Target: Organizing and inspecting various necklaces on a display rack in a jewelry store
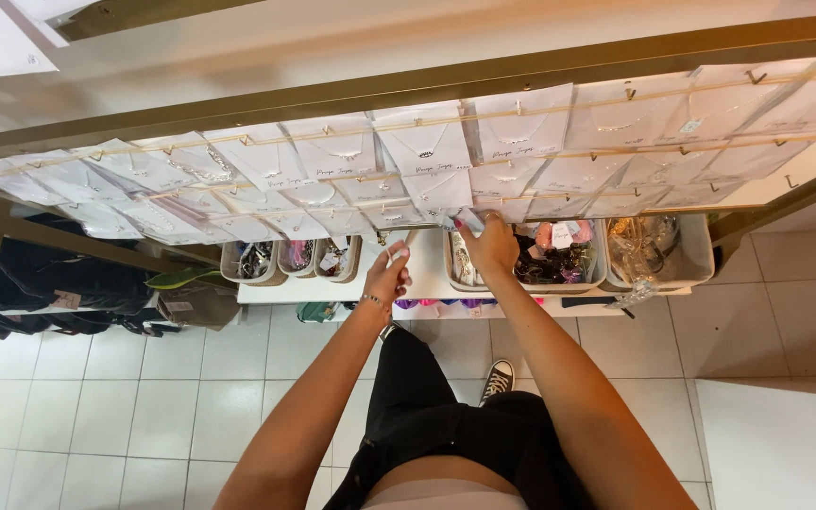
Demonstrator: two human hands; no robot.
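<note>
Much here is too small or too blurred to read: the fine chains on the white rectangular jewellery cards [424, 146] are only thin lines, and the cards overlap in glossy rows hung on small hooks along a gold-coloured metal display rack [484, 76], whose far ends run out of view at both sides. The right hand [489, 241] reaches up to the lowest row, its grip pinched on the lower edge of a small white card in a clear sleeve [467, 219]; what the card carries is hidden by the fingers. The left hand [387, 274], with a thin bracelet at the wrist, is curled about a slim white strip-like piece [396, 253], which stands just beside the thumb; whether it is paper or plastic cannot be told. Under the hands a white counter [427, 274] bears rectangular white plastic bins: a middle bin [559, 255] full of dark and pink tangled items, a right bin [658, 250] with crinkled clear bags, and three smaller bins [295, 257] at the left with contents too dim to name. Below lie glossy white square floor tiles [144, 406], a black-and-white canvas shoe [497, 380], and dark garments [59, 283] hanging at the left, partly cut off.
</note>
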